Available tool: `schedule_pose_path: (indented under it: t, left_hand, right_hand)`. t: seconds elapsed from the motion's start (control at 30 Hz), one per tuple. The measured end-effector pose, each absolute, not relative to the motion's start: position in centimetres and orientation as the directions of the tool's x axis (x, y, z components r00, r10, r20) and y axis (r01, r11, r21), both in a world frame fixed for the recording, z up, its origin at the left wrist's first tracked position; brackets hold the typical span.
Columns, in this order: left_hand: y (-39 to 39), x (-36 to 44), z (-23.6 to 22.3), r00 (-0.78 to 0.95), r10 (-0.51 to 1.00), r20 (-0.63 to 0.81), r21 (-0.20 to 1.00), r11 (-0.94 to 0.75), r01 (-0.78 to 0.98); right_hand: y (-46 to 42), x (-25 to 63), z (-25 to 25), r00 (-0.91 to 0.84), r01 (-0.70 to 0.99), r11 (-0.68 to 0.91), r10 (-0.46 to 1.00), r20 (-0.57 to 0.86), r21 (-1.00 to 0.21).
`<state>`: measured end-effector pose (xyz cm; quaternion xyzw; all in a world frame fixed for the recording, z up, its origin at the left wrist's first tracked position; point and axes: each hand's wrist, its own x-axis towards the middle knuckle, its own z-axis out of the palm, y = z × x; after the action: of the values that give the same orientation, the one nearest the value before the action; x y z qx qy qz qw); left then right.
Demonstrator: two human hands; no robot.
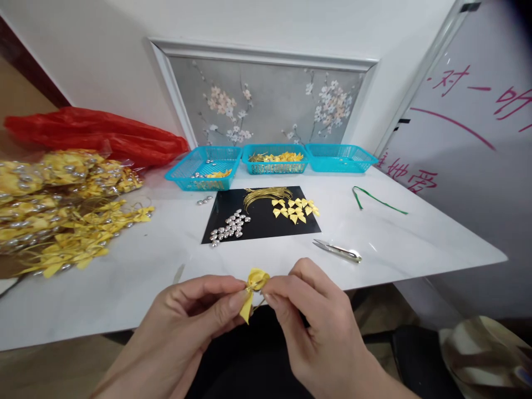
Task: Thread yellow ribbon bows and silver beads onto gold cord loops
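A small yellow ribbon bow (258, 276) is held between my two hands in front of the table's near edge. The thumb and forefinger of my left hand (195, 313) pinch its knot, and one tail points down. My right hand (318, 316) pinches at the bow's right side, where a thin gold cord shows below the fingertips. Beyond my hands, a black mat (257, 233) carries silver beads (230, 226), a bundle of gold cords (268, 195) and several yellow ribbon pieces (294, 209). Thread snips (337, 250) lie right of the mat.
Three blue baskets (343, 159) line the wall; two hold beads or yellow pieces. Heaped bagged yellow-and-silver ornaments (70, 221) and a red plastic bag (100, 133) occupy the left. A green cord (380, 201) lies right, near a whiteboard (461, 122). A chair (424, 360) stands below.
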<state>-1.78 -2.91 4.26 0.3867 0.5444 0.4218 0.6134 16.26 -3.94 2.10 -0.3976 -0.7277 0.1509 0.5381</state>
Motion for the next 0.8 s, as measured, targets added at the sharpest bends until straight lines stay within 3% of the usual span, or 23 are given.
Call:
schedule_pose_path:
  t: [0.3, 0.53, 0.8]
  left_hand:
    - [-2.77, -1.87, 4.28, 0.073, 0.946, -0.316, 0.946, 0.32, -0.049]
    - [-2.43, -1.41, 4.7, 0.091, 0.925, -0.37, 0.919, 0.378, -0.11]
    - [-2.6, -1.28, 5.06, 0.121, 0.886, -0.448, 0.856, 0.464, -0.23]
  right_hand:
    - [-3.99, 16.07, 1.89, -0.106, 0.428, 0.635, 0.742, 0.662, -0.643]
    - [-3.71, 16.13, 1.73, -0.104, 0.398, 0.645, 0.739, 0.666, -0.653]
    - [-3.13, 16.52, 1.68, -0.134, 0.225, 0.609, 0.793, 0.595, -0.761]
